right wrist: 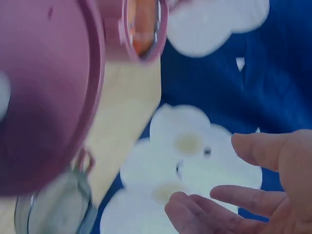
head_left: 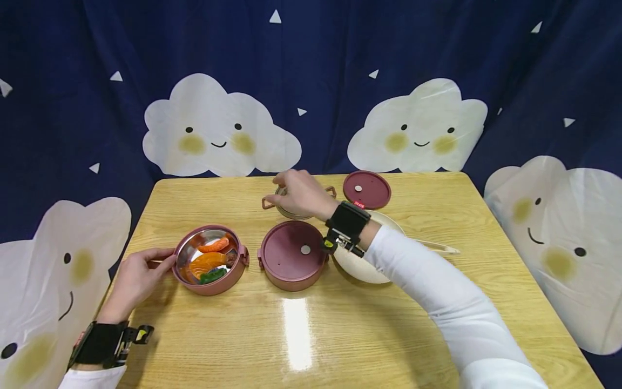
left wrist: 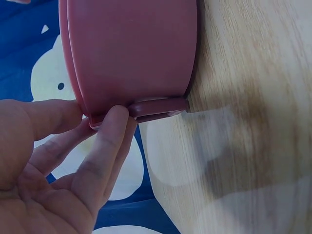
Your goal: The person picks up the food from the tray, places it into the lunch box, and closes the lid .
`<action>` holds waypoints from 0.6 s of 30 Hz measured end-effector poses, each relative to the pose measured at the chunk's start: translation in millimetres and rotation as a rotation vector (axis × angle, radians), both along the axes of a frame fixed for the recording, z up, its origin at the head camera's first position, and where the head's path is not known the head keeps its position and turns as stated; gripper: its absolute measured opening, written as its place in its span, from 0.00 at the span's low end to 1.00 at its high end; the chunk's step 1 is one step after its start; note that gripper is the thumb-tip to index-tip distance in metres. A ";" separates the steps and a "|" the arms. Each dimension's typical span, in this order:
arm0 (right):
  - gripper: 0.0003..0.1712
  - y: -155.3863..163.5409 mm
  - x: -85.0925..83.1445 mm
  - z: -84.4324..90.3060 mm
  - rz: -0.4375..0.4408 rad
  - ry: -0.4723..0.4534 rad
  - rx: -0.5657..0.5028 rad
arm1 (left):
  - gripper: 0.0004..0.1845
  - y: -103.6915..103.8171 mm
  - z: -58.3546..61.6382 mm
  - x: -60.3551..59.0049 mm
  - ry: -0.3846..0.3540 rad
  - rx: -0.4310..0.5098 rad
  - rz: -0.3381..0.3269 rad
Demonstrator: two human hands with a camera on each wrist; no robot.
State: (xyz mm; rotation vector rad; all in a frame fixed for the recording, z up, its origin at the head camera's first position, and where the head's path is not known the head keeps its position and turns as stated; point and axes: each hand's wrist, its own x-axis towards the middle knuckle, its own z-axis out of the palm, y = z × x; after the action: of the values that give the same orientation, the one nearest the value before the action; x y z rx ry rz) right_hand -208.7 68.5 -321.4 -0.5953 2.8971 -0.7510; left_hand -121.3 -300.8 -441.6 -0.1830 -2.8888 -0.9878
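My left hand (head_left: 138, 275) grips the side of a pink pot (head_left: 209, 289) at the left. In the left wrist view, its thumb is at the rim and its fingers (left wrist: 105, 141) lie against the side handle (left wrist: 161, 107). Inside the pot are an orange-red piece (head_left: 214, 245), an orange chunk (head_left: 208, 265), a green piece (head_left: 212, 276) and a brown one. My right hand (head_left: 302, 193) is over a small pot with copper-coloured handles (head_left: 331, 192), covering much of it. Its fingers are spread and hold nothing in the right wrist view, which shows a glass lid (right wrist: 58, 207).
A pink pot with its lid on (head_left: 291, 254) stands mid-table. Beside it, a cream pan (head_left: 362, 267) lies partly beneath my right forearm, its handle (head_left: 437, 247) pointing right. A dark red lid (head_left: 367, 189) lies at the back edge, before a blue curtain.
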 end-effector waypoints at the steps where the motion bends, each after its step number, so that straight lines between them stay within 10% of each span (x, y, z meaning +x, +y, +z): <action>1: 0.28 9.2 -4.3 2.7 -0.027 -0.005 -0.005 | 0.14 0.0 0.1 0.1 0.004 0.003 0.001; 9: 0.31 87.1 -39.2 7.9 -0.197 -0.110 -0.038 | 0.13 -0.4 1.3 2.3 0.032 0.008 0.006; 18: 0.29 182.6 -73.6 -31.2 -0.403 -0.222 -0.172 | 0.12 2.3 -0.3 1.3 0.043 0.007 -0.011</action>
State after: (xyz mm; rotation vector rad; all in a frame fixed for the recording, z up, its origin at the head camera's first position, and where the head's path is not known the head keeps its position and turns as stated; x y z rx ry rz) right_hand -282.3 251.1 -352.5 0.0702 2.7870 -1.0442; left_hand -120.0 -298.5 -441.9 -0.2167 -2.8489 -0.9827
